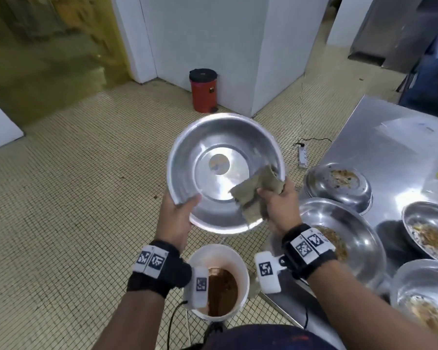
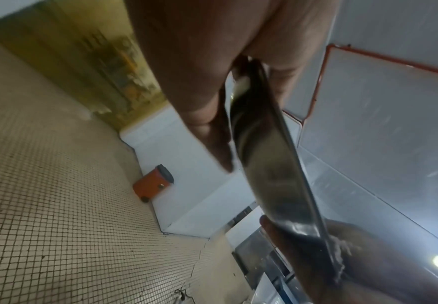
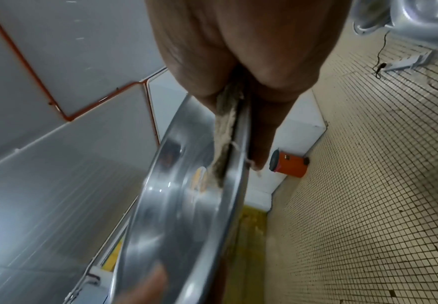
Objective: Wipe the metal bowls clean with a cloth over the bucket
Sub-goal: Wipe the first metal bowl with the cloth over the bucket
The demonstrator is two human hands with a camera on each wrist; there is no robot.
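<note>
A shiny metal bowl (image 1: 220, 157) is held tilted, its inside facing me, above a white bucket (image 1: 240, 261) of brown waste. My left hand (image 1: 180, 210) grips the bowl's near-left rim, thumb inside. My right hand (image 1: 276, 200) pinches a greyish cloth (image 1: 256, 193) against the bowl's right rim, thumb on the cloth inside and fingers behind. In the left wrist view the bowl (image 2: 264, 164) shows edge-on between thumb and fingers. In the right wrist view the cloth (image 3: 225, 131) lies along the bowl (image 3: 181, 205) rim.
A steel table (image 1: 390, 147) at the right carries several dirty metal bowls (image 1: 339, 183) with food scraps. A red pedal bin (image 1: 204, 92) stands by the white pillar. A power strip (image 1: 302, 155) with its cable lies on the tiled floor.
</note>
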